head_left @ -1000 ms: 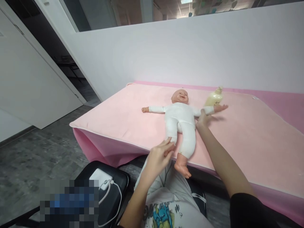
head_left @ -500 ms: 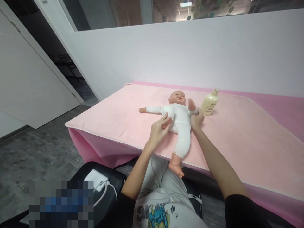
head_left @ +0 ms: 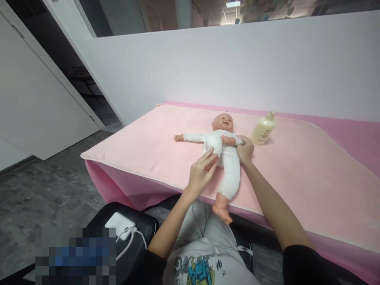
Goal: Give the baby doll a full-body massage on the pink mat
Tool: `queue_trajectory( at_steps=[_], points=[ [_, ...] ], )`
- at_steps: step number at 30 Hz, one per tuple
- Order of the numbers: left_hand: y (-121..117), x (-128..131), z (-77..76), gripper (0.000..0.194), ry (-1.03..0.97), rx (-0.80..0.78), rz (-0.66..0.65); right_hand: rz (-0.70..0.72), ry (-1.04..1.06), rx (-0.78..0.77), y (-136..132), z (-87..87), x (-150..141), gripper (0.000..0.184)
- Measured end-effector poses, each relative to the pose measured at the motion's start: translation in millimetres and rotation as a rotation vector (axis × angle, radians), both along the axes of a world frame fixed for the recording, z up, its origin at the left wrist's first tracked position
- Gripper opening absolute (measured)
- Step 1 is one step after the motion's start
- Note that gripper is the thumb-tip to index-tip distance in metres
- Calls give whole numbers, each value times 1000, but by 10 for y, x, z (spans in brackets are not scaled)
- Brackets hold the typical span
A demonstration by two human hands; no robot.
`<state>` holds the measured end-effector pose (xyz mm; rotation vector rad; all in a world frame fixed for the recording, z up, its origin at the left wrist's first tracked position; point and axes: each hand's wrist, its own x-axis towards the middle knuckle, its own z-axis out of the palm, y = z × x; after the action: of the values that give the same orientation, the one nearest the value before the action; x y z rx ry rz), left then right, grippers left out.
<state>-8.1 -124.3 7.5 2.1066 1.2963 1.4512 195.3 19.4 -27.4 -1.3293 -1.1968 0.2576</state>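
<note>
A baby doll (head_left: pixel 231 170) with a white cloth body lies on its back, its head toward the wall. My left hand (head_left: pixel 201 173) is closed round the foot end of the doll's bent leg (head_left: pixel 213 145), whose knee is pushed up over the belly. With my right hand (head_left: pixel 246 149) I grip the doll's arm (head_left: pixel 229 140) near the elbow; its forearm lies across the chest, the hand by the raised knee. The doll's other arm (head_left: pixel 192 137) stretches out to the left. Its straight leg ends in a bare foot (head_left: pixel 222 209) past the table edge.
The table carries a pink blanket (head_left: pixel 133 146). A yellow pump bottle (head_left: pixel 263 130) stands just beyond my right hand. To the lower left, a black chair (head_left: pixel 142 221) holds a white device (head_left: pixel 119 225) with cables. A white wall (head_left: pixel 225 71) rises behind the table.
The doll's arm in my right hand has swung from upright to across the chest. The bent leg in my left hand has moved slightly up and right, toward that arm.
</note>
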Motion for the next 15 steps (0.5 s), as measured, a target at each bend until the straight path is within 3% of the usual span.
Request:
queue_trajectory(
  at_steps=[2, 4, 10, 13, 15],
  points=[
    [129, 37, 18, 34, -19, 27, 34, 13, 23, -14, -24, 16, -15, 32],
    [78, 30, -6, 33, -4, 22, 26, -67, 95, -62, -21, 21, -7, 26],
    [-612, -235, -206, 30, 100, -147, -35, -187, 552, -100, 93, 11, 38, 22],
    [-788, -338, -253, 37, 162, -238, -19, -196, 732, -118, 115, 27, 47, 21],
    [-817, -373, -222, 52, 204, -298, 57, -168, 847, -151, 88, 46, 71, 22]
  ],
)
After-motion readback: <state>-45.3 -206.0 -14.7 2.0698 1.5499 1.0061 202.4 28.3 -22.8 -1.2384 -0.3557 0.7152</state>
